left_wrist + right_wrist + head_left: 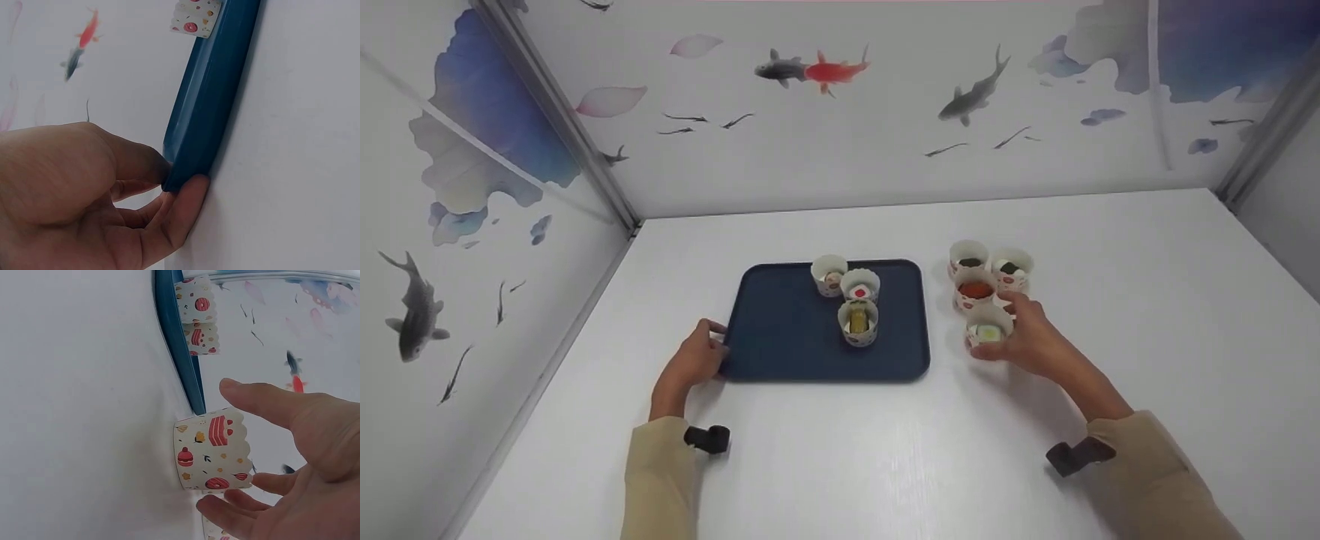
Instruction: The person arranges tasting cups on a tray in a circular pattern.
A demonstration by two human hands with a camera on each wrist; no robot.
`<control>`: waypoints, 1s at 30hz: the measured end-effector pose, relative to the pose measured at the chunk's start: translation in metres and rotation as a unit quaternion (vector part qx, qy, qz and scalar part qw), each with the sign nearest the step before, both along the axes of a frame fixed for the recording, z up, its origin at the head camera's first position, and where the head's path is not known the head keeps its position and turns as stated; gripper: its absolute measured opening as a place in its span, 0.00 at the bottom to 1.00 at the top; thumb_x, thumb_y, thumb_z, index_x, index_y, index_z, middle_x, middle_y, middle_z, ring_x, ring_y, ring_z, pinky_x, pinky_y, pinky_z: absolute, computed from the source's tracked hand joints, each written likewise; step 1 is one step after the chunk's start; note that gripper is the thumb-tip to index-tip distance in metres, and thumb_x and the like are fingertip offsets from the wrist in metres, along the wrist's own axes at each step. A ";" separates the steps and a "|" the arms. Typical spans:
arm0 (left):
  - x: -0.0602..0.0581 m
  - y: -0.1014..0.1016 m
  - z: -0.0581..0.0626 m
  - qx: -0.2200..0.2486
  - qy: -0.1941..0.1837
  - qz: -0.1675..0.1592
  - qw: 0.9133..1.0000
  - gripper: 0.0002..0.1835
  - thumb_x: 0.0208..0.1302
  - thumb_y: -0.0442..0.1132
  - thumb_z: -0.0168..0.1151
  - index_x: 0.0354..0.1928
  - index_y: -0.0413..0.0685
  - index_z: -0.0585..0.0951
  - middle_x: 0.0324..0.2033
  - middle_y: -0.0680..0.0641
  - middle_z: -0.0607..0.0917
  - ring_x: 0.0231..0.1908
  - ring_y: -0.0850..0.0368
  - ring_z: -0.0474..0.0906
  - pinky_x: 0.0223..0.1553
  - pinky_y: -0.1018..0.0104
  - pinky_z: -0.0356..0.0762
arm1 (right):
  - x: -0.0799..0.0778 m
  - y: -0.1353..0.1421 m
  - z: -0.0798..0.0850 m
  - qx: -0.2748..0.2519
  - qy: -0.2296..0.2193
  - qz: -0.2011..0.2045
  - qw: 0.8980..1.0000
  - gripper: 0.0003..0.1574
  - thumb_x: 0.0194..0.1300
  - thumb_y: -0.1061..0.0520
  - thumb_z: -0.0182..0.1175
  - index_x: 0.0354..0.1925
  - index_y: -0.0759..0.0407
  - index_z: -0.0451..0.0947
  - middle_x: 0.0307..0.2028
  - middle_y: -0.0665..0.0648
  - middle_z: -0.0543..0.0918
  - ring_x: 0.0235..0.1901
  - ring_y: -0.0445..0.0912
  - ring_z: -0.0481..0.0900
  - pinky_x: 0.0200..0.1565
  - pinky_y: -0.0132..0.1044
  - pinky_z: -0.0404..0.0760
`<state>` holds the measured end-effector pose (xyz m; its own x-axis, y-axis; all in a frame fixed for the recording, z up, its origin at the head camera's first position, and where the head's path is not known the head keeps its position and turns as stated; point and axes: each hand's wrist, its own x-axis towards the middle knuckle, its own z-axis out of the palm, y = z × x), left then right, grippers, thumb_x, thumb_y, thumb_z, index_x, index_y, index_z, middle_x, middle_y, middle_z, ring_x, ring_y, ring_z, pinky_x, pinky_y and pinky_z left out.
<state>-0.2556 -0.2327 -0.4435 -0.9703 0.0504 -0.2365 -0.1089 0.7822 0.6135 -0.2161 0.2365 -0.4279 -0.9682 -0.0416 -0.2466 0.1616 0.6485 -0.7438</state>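
Observation:
At the left edge of a dark blue tray (787, 330), my left hand (697, 358) grips the rim near its front corner. In the left wrist view the thumb lies at the rim and fingers press the outer side. My right hand (1031, 341) reaches around a paper cup (988, 331) with pale green and white contents, right of the tray. The right wrist view shows thumb and fingers spread on either side of this cup (211, 453), the thumb apart from it. Close behind it stands a paper cup (976, 291) with orange-red contents.
Two more filled paper cups, one dark-filled (969, 259) and one black-and-white (1012, 270), stand behind. On the tray are three paper cups: a back one (829, 276), a middle one (861, 285) and a front one (859, 324). White walls (885, 165) enclose the table (840, 465).

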 end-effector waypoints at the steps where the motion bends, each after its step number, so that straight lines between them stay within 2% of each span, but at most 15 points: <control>1: 0.000 0.000 0.000 0.001 -0.001 -0.001 1.000 0.21 0.75 0.33 0.45 0.66 0.34 0.64 0.49 0.34 0.80 0.42 0.49 0.76 0.45 0.58 0.72 | 0.000 0.001 -0.001 -0.001 -0.002 0.004 1.000 0.68 0.56 0.49 0.75 0.77 0.65 0.42 0.70 0.76 0.55 0.69 0.69 0.60 0.67 0.63 0.65; 6: 0.000 0.000 0.000 0.007 0.000 -0.004 1.000 0.21 0.75 0.33 0.45 0.66 0.34 0.63 0.51 0.32 0.79 0.44 0.48 0.79 0.44 0.58 0.75 | 0.000 0.003 -0.002 -0.008 0.018 0.021 1.000 0.64 0.57 0.52 0.74 0.74 0.71 0.45 0.67 0.77 0.57 0.65 0.67 0.65 0.65 0.60 0.68; 11: -0.001 0.001 -0.001 0.013 -0.005 -0.003 1.000 0.21 0.75 0.33 0.45 0.66 0.35 0.63 0.51 0.32 0.79 0.44 0.48 0.79 0.44 0.59 0.75 | 0.001 0.003 -0.004 -0.004 0.031 0.021 0.999 0.59 0.58 0.56 0.73 0.72 0.73 0.48 0.67 0.77 0.59 0.65 0.68 0.66 0.66 0.60 0.68; 24: 0.001 0.002 -0.001 0.019 -0.010 0.002 1.000 0.21 0.74 0.32 0.44 0.66 0.35 0.63 0.52 0.32 0.79 0.46 0.46 0.78 0.48 0.55 0.75 | 0.001 0.001 -0.005 0.009 0.020 0.004 1.000 0.52 0.61 0.56 0.70 0.70 0.69 0.49 0.68 0.75 0.62 0.68 0.67 0.64 0.69 0.61 0.64; 30: 0.001 0.002 -0.001 0.014 -0.004 0.003 1.000 0.21 0.74 0.32 0.43 0.66 0.34 0.64 0.53 0.31 0.79 0.48 0.45 0.78 0.50 0.53 0.74 | 0.005 -0.006 -0.001 0.017 0.028 0.002 0.999 0.50 0.62 0.53 0.70 0.69 0.66 0.51 0.66 0.74 0.64 0.64 0.65 0.67 0.66 0.60 0.68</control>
<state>-0.2548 -0.2305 -0.4442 -0.9685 0.0515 -0.2435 -0.1190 0.7634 0.6349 -0.2113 0.2309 -0.4290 -0.9803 -0.0390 -0.1935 0.1172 0.6740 -0.7294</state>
